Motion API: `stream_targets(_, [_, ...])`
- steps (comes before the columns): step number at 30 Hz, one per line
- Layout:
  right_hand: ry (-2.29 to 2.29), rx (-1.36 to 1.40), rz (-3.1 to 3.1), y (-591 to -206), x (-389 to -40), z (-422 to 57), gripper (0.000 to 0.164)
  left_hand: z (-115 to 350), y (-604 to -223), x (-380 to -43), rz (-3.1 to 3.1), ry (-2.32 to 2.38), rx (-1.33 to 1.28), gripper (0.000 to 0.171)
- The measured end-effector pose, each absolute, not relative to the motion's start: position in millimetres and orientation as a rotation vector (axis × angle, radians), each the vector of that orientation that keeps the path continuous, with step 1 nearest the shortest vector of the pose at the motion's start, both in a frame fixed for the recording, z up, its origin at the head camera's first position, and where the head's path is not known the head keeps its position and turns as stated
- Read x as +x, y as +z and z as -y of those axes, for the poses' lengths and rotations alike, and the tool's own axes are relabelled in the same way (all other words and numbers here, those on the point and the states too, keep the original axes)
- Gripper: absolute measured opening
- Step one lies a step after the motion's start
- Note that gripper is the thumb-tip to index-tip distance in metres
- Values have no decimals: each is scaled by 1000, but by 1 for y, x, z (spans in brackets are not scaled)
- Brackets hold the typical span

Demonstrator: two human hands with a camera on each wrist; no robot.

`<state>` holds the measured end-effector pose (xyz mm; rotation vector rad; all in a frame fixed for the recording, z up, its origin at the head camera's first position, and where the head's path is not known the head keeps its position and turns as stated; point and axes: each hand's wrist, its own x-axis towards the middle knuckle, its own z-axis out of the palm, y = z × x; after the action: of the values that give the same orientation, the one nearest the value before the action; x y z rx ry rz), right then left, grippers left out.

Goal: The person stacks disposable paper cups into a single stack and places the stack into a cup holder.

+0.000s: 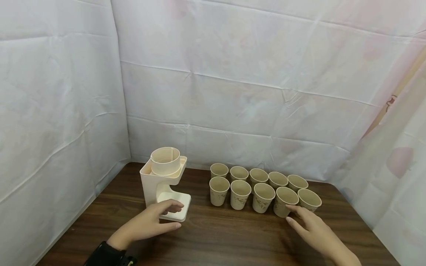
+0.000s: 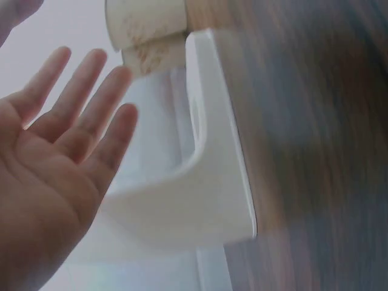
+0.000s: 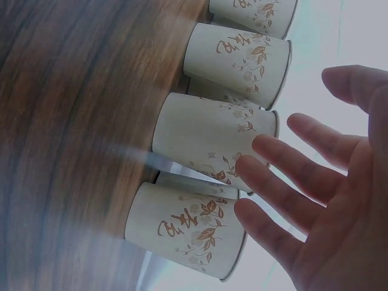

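A cream-white stand (image 1: pixel 151 187) with a flat square base (image 1: pixel 184 201) is at the left of the table, and a round open ring (image 1: pixel 165 166) sits in its top. Over the front of that base hovers my left hand (image 1: pixel 149 223), its fingers loosely bent and empty. In the left wrist view its fingers (image 2: pixel 85 103) spread beside the stand's curved side. At the right, my right hand (image 1: pixel 311 229) reaches toward a patterned paper cup (image 1: pixel 282 208) in the front row, fingertips right at its rim. The right wrist view shows the fingers (image 3: pixel 291 163) extended, grasping nothing.
Paper cups with brown leaf prints stand upright in two rows, such as a back-row cup (image 1: pixel 219 169) and a front-left cup (image 1: pixel 218 194). White curtains (image 1: pixel 233 92) hang behind and at both sides of the brown wooden table (image 1: pixel 223 236).
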<state>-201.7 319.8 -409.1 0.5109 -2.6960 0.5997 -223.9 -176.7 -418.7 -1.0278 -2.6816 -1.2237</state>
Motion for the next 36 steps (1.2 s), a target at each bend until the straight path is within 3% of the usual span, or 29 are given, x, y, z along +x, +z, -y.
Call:
stream_targets(19, [458, 536, 2518, -398, -202, -330, 36, 139, -429, -213, 2666, -1069, -1122, 51])
stream_targets(36, [272, 477, 2495, -389, -217, -357, 50, 104, -437, -211, 2622, -770, -1244, 60])
